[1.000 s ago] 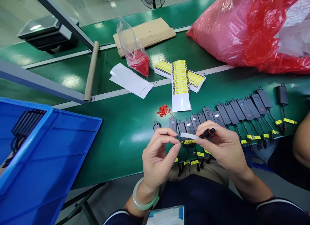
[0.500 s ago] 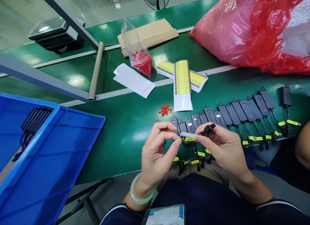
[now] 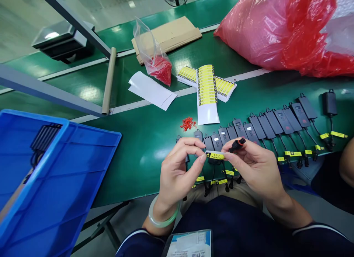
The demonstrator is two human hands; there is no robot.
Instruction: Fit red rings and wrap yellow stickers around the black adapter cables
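My left hand (image 3: 179,168) pinches the left end of a yellow label (image 3: 216,155) with thumb and forefinger. My right hand (image 3: 254,166) grips a black cable connector with a red ring (image 3: 237,145) and holds the label's other end against the cable. Both hands hover over the near edge of the green belt (image 3: 143,146). Behind them lies a row of black modules (image 3: 257,126) with cables and yellow tags. A small pile of red rings (image 3: 188,123) sits just beyond, and yellow label sheets (image 3: 207,85) lie further back.
A blue crate (image 3: 55,176) holding black modules stands at the left. A clear bag of red rings (image 3: 159,65), white backing paper (image 3: 151,90), a cardboard tube (image 3: 108,80), flat cardboard (image 3: 168,35) and a big red plastic bag (image 3: 282,32) lie further back. Another person's arm (image 3: 347,165) shows at right.
The label between my hands has turned from its white side to its yellow printed face. Both hands stay in about the same place.
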